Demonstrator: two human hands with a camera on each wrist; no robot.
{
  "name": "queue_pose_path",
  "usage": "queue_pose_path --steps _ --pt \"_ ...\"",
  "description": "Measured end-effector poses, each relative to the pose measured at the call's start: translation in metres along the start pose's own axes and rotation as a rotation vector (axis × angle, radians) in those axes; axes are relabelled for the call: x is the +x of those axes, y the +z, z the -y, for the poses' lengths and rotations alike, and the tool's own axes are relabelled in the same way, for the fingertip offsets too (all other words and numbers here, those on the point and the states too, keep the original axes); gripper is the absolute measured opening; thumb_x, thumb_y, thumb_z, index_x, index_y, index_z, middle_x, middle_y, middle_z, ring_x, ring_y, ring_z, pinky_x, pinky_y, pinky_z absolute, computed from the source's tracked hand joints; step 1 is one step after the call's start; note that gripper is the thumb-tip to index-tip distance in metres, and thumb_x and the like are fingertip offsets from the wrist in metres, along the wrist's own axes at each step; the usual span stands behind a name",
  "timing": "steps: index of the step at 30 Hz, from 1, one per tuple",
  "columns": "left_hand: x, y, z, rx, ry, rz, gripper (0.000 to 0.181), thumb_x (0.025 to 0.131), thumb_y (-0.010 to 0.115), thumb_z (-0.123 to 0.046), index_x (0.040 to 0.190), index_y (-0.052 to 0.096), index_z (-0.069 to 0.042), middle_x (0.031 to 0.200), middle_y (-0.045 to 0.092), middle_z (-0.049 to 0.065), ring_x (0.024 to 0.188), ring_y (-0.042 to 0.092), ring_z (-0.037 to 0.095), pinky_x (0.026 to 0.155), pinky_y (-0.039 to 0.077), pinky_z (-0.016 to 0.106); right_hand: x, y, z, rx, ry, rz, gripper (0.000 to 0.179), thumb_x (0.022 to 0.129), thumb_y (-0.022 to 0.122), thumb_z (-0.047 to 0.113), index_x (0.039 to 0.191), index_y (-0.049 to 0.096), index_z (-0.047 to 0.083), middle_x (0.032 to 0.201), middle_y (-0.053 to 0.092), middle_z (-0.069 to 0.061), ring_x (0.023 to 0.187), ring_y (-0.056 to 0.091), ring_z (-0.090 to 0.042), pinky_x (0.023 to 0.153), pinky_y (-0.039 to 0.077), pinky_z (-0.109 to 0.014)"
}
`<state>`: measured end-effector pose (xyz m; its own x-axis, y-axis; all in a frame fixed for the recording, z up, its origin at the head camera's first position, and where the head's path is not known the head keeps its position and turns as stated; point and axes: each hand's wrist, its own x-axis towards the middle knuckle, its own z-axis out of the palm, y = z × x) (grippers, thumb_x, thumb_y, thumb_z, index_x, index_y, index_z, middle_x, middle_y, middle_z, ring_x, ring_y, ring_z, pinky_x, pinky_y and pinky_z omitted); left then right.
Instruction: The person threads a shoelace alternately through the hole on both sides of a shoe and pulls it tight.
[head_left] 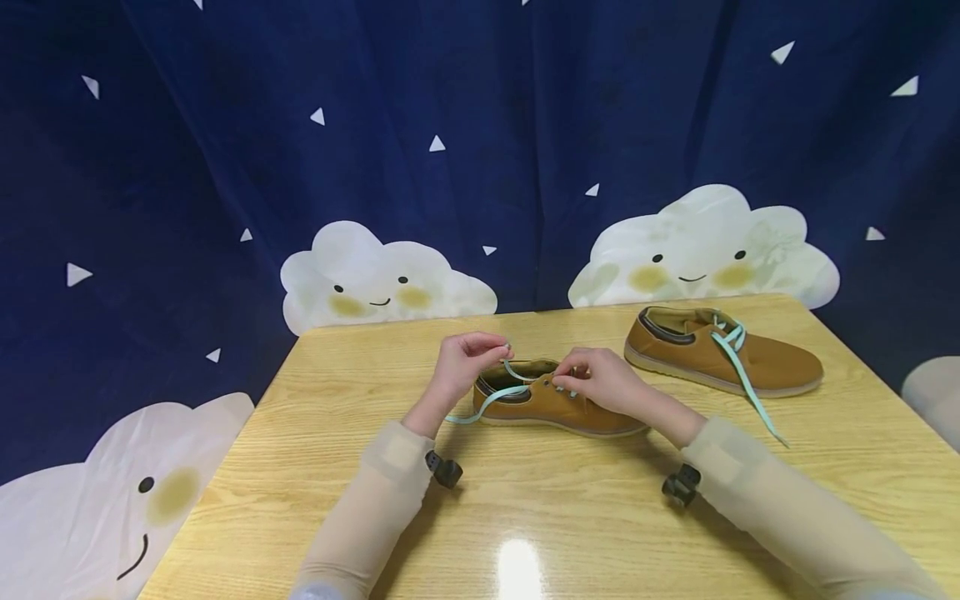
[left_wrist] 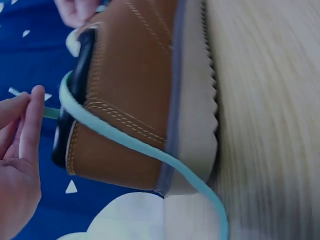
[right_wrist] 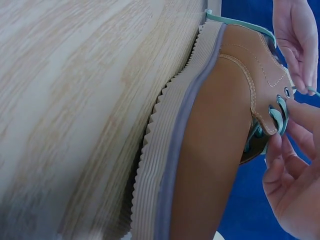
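Note:
A brown shoe (head_left: 536, 410) with a black-padded collar stands on the table, toe to the right. Above its heel opening, my left hand (head_left: 468, 367) pinches one end of the mint-green shoelace, whose pale tip (left_wrist: 14, 91) sticks out past the fingers. Another length of shoelace (left_wrist: 135, 142) drapes over the collar and down the shoe's side to the table. At the lacing, my right hand (head_left: 603, 382) pinches the laced part of the shoelace (right_wrist: 276, 118) beside the eyelet flap. The top eyelet (right_wrist: 286, 92) on the near flap shows no lace through it.
A second brown shoe (head_left: 750, 362) with a mint lace (head_left: 750, 387) trailing onto the wood stands at the back right. Both are on a light wooden table (head_left: 585, 517). Behind it hangs a dark blue curtain (head_left: 420, 75) printed with clouds and triangles.

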<state>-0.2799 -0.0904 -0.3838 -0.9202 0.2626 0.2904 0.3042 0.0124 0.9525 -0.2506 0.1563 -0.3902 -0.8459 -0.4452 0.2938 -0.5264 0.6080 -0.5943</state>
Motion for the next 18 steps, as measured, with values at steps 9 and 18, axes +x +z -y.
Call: queue_pose_path --steps 9,18 --pt "-0.002 0.01 0.001 0.506 0.169 0.21 0.011 0.09 0.067 -0.001 0.098 0.075 -0.001 0.096 0.071 0.009 0.081 0.068 0.015 0.072 0.053 0.021 -0.001 -0.002 0.002 0.027 0.008 0.009 0.006 0.091 0.07 0.018 0.089 0.076 0.016 0.085 0.063 0.009 0.073 0.056 -0.012 0.067 0.047 -0.032" --pt "-0.002 0.015 0.0 0.617 0.161 0.335 0.011 0.092 0.066 -0.004 0.098 0.076 -0.006 0.097 0.07 0.004 0.081 0.065 0.008 0.07 0.051 0.02 -0.001 -0.001 0.001 0.032 0.005 0.007 0.007 0.091 0.07 0.018 0.09 0.076 0.016 0.086 0.064 0.008 0.072 0.056 -0.012 0.065 0.047 -0.032"
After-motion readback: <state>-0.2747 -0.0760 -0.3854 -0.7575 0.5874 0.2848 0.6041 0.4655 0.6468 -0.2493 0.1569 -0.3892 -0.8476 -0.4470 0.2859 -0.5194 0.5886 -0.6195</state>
